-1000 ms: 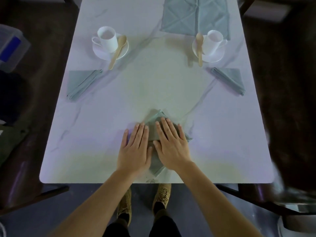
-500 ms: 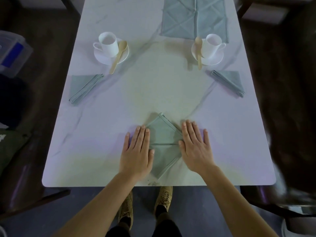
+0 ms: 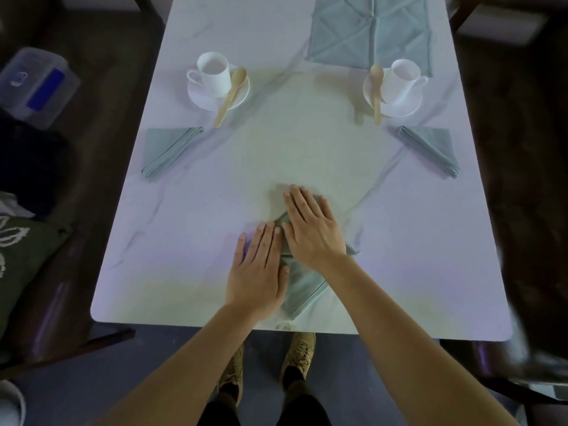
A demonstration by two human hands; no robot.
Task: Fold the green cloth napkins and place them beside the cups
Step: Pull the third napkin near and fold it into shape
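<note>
A green napkin (image 3: 302, 287) lies folded into a small diamond near the table's front edge. My right hand (image 3: 310, 227) presses flat on its upper half with straight fingers. My left hand (image 3: 258, 269) lies flat along its left side, fingers straight. Most of the napkin is hidden under both hands. Two folded green napkins rest further back: one at the left (image 3: 170, 150) below the left white cup (image 3: 215, 73), one at the right (image 3: 431, 149) below the right white cup (image 3: 399, 79). An unfolded green napkin (image 3: 368, 29) lies spread at the far edge.
Each cup stands on a white saucer with a wooden spoon (image 3: 230, 96) (image 3: 376, 93). The marble table (image 3: 196, 229) has dark chairs on both sides. A clear plastic box (image 3: 37, 87) sits on the left, and a green cushion (image 3: 21, 256) below it.
My right hand has moved left from the napkin's right edge onto its upper half. My left hand stays pressed at the napkin's left side.
</note>
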